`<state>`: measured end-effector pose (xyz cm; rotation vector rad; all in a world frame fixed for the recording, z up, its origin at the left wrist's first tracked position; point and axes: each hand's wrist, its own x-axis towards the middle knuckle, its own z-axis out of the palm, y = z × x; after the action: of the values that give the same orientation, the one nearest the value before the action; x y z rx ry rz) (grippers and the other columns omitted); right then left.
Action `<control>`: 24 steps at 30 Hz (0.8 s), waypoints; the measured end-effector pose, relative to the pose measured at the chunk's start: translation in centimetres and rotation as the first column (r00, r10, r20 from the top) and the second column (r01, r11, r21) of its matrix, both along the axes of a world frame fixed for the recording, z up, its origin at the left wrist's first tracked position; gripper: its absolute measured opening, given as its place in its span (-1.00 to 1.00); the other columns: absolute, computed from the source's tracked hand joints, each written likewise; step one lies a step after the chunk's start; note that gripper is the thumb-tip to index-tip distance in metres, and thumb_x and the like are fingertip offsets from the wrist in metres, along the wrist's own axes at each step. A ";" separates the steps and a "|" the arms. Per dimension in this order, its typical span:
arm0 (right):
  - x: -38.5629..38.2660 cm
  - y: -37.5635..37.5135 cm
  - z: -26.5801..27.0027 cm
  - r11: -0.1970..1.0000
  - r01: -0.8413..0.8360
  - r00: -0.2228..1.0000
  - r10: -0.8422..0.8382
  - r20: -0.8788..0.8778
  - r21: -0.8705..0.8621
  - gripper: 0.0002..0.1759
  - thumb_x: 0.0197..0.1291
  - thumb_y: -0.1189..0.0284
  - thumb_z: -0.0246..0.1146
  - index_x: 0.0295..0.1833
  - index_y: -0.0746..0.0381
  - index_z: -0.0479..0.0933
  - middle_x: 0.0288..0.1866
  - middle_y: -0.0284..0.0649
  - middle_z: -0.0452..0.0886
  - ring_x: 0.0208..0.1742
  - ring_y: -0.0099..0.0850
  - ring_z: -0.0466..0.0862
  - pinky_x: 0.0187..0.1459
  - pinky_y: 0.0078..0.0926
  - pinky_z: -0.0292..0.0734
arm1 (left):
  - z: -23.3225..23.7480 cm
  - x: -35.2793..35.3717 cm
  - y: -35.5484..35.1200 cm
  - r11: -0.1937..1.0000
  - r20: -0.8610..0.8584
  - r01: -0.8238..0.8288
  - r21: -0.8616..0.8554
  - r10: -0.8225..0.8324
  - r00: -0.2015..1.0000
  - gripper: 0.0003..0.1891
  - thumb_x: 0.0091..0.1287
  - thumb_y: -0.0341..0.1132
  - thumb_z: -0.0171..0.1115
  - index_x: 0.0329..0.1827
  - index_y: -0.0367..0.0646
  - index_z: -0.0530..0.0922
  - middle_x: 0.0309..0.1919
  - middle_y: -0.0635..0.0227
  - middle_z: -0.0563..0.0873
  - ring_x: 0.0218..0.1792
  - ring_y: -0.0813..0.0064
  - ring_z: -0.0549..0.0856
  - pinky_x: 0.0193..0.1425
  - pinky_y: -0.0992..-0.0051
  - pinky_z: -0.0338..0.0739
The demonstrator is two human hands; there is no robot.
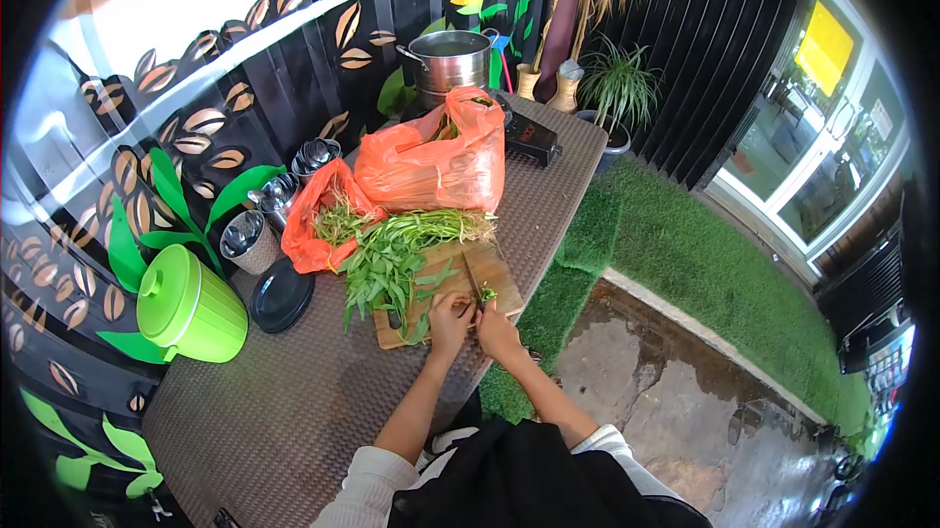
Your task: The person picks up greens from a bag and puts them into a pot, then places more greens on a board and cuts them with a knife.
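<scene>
My right hand (497, 332) is closed around the handle of a knife (473, 278), whose blade points away over the wooden cutting board (504, 273). Close beside it, my left hand (450, 322) has its fingers bent together by the blade; whatever they pinch is too small to make out. A small clump of cut greens (489, 291) lies on the board just right of the blade. Long leafy greens (377, 268) spread over the board's left side, with their stems stretching along its far edge.
Behind the board stand a large orange plastic bag (431, 166), a smaller orange bag (323, 224) with greens and a steel pot (452, 63). To the left are cutlery holders (250, 246), black plates (282, 295) and a green lidded bucket (196, 308). The table edge (548, 259) runs along the right.
</scene>
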<state>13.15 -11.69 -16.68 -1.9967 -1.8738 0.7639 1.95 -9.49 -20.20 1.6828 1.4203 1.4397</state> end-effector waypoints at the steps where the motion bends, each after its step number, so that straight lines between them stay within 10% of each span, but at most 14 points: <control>1: 0.4 0.2 -0.4 1.000 0.002 1.000 -0.002 0.000 0.001 -0.58 0.37 0.24 -0.09 0.04 0.43 0.21 -0.27 0.31 0.56 -0.25 0.21 0.61 -0.22 0.05 0.54 | -0.3 0.0 0.2 1.000 0.003 -0.027 0.001 0.027 1.000 -0.83 0.05 -0.53 0.34 -0.27 -0.28 0.62 -0.38 0.19 0.59 -0.29 0.30 0.67 -0.19 0.43 0.57; 13: 0.5 0.0 -1.5 0.988 -0.025 0.999 0.019 0.044 0.153 -0.62 0.37 0.31 -0.08 -0.04 0.50 0.20 -0.42 0.27 0.57 -0.46 0.11 0.63 -0.40 0.00 0.56 | -0.5 0.0 0.2 0.999 -0.033 -0.028 -0.024 0.027 0.999 -0.83 0.09 -0.48 0.33 -0.23 -0.25 0.62 -0.40 0.25 0.57 -0.30 0.34 0.62 -0.19 0.43 0.54; 19: 1.0 -0.9 2.5 0.981 -0.061 0.977 0.020 -0.214 -0.185 -0.59 0.37 0.26 -0.08 -0.02 0.48 0.21 -0.41 0.22 0.59 -0.32 0.14 0.64 -0.29 0.05 0.55 | -0.9 0.3 0.4 0.999 -0.038 -0.044 -0.011 0.044 0.998 -0.83 0.06 -0.46 0.34 -0.26 -0.21 0.63 -0.45 0.31 0.60 -0.32 0.37 0.57 -0.22 0.42 0.51; 21: -0.3 -1.8 0.0 0.998 0.009 0.998 -0.014 0.063 0.066 -0.58 0.38 0.25 -0.10 0.01 0.48 0.21 -0.42 0.23 0.58 -0.30 0.15 0.63 -0.26 0.07 0.53 | -0.8 0.4 0.3 0.999 -0.037 -0.042 -0.011 0.042 0.998 -0.83 0.06 -0.46 0.34 -0.26 -0.20 0.63 -0.44 0.32 0.60 -0.32 0.37 0.56 -0.22 0.42 0.50; 24: -0.3 -0.2 -1.1 0.993 0.017 0.999 -0.021 0.032 0.120 -0.57 0.39 0.25 -0.11 0.04 0.48 0.20 -0.41 0.26 0.58 -0.26 0.14 0.63 -0.21 0.08 0.52 | -0.3 0.4 0.2 0.996 -0.022 -0.076 -0.039 0.075 0.997 -0.83 0.05 -0.45 0.34 -0.27 -0.20 0.62 -0.46 0.32 0.61 -0.30 0.38 0.55 -0.22 0.42 0.48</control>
<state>12.84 -11.89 -17.74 -1.9618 -1.8695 0.6021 2.39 -9.30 -20.47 1.6391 1.5289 1.4286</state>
